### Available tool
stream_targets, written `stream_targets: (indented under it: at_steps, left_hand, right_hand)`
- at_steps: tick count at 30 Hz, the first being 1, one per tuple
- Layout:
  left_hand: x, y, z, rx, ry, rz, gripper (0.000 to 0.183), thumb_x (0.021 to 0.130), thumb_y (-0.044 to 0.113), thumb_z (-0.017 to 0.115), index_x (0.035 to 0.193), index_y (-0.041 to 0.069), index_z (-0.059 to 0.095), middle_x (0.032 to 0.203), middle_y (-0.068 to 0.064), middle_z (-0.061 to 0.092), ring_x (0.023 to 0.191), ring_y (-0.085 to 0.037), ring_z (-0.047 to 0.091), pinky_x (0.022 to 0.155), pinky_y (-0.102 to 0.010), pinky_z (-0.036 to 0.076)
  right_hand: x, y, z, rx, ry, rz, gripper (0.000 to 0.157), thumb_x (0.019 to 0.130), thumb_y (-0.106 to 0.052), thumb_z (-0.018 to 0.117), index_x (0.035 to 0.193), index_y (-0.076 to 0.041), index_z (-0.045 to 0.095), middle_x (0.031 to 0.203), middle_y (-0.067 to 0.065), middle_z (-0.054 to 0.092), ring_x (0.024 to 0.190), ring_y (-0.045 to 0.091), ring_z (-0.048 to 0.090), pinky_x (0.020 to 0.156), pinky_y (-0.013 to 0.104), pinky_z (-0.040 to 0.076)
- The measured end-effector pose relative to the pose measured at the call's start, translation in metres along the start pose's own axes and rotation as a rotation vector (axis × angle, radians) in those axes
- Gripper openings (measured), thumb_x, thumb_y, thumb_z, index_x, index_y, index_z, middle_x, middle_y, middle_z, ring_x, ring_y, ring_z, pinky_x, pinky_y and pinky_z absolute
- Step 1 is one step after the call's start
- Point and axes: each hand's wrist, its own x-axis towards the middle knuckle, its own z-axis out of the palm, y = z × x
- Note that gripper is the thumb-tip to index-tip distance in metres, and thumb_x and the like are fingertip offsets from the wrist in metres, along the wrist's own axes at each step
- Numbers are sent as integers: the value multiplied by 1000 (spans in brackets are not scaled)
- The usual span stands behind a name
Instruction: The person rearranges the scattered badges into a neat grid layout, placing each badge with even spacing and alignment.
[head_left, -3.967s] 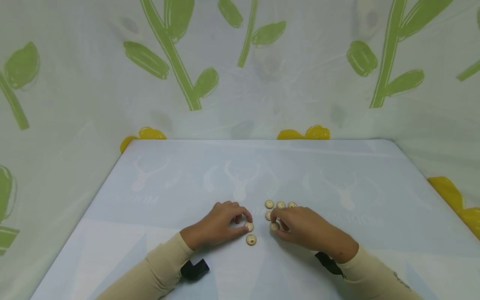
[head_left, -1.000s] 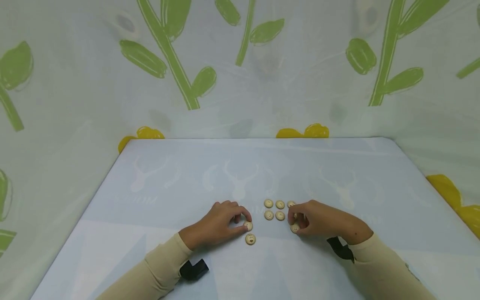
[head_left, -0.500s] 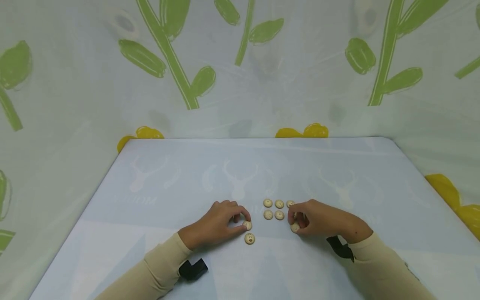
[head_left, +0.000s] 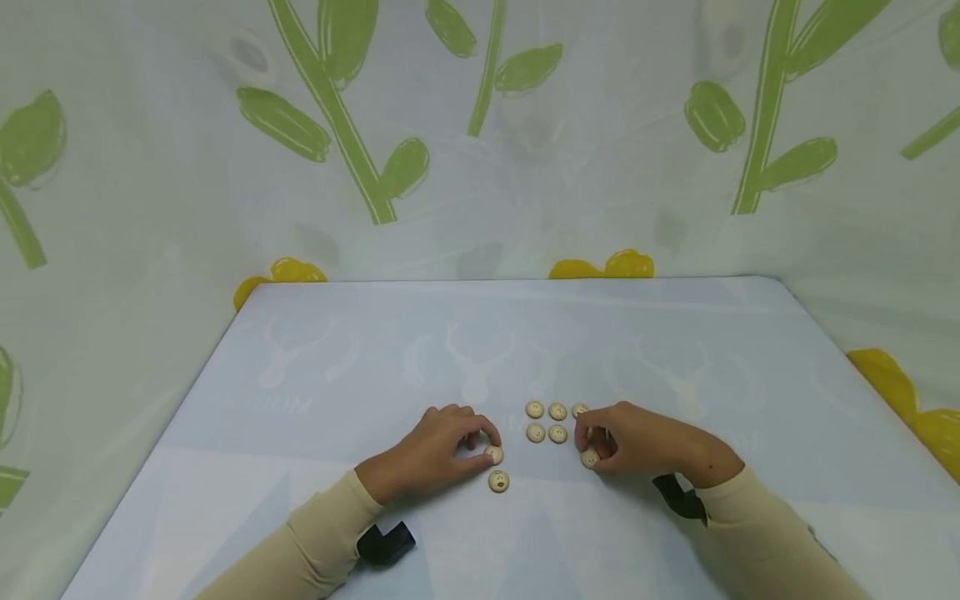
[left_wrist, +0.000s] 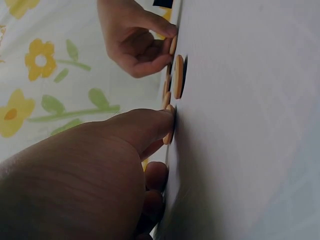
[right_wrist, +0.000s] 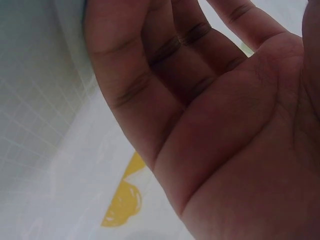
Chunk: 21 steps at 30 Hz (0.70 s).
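My left hand (head_left: 438, 446) pinches a small round wooden disc (head_left: 494, 454) between thumb and forefinger, at the tabletop. Just in front of it lies another disc (head_left: 498, 481), with a dark face drawn on it. To the right, my right hand (head_left: 636, 440) holds a disc (head_left: 590, 458) between thumb and fingers, low at the table. Beyond and left of that hand, several discs lie in two short rows, among them a far-left disc (head_left: 535, 409) and a near-row disc (head_left: 557, 434). The right fingers partly cover the rows' right end. The right wrist view shows palm and fingers only.
The table (head_left: 300, 500) has a pale blue and white cover with faint deer heads. Behind it hangs a white curtain (head_left: 600, 167) with green leaves and yellow flowers. A black strap piece (head_left: 386, 544) sits by the left cuff.
Over the four seconds my right hand has moved right along the rows, uncovering a near-row disc, and now holds a disc at their right end. The left hand stays put.
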Motion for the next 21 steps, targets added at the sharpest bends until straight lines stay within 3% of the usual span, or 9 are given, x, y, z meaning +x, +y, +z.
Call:
stream_targets:
  at_steps: [15,21]
  left_hand:
    - [-1,2,-1,-4,-14,-6,11,93,34,71,103,33,68,82,15,51,82,-3,45,77,-32,28]
    - [0,1,0,-5,-9,-13,10,93,34,70,103,32,68,82,15,50,82,-4,45,77,-33,28]
  right_hand:
    - [-1,-2,-1,10,-19,7,21,83,-7,74,93,-22,63,71,-9,55,65,4,50,59,21,43]
    - [-2,-3,-1,-16,4,-27,16,87,-10,72,96,-22,64,70,-10,54,63,2,49,59,21,43]
